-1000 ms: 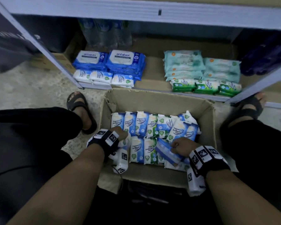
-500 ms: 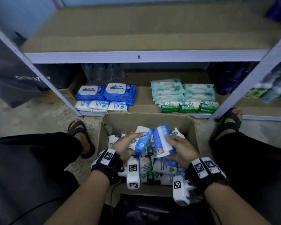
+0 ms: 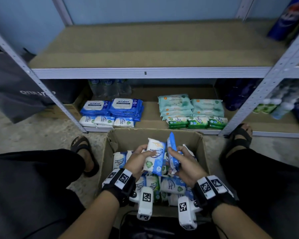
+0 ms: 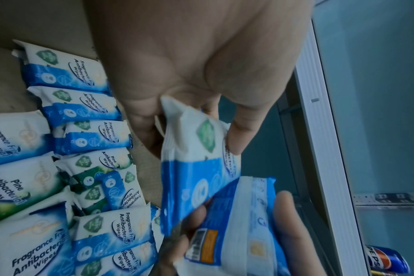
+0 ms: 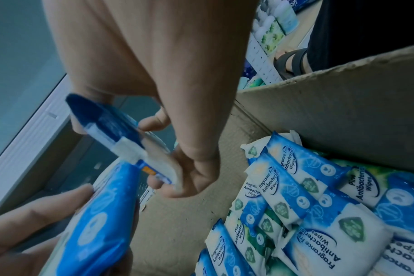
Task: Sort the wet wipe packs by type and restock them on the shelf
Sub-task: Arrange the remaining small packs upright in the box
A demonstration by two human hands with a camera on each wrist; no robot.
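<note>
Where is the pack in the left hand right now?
In the head view the blue-and-white pack is held by the left hand above the cardboard box, left of the right hand's pack.

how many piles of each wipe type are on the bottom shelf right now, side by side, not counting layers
antabax blue piles: 2
small white-and-blue piles: 3
teal piles: 2
small green piles: 3
total: 10 piles

I am feeling slick, glossy plastic film on the wipe pack (image 3: pixel 154 156); the matt, rough cardboard box (image 3: pixel 155 136) is fraying; metal shelf (image 3: pixel 145 73) looking smooth, painted.
</note>
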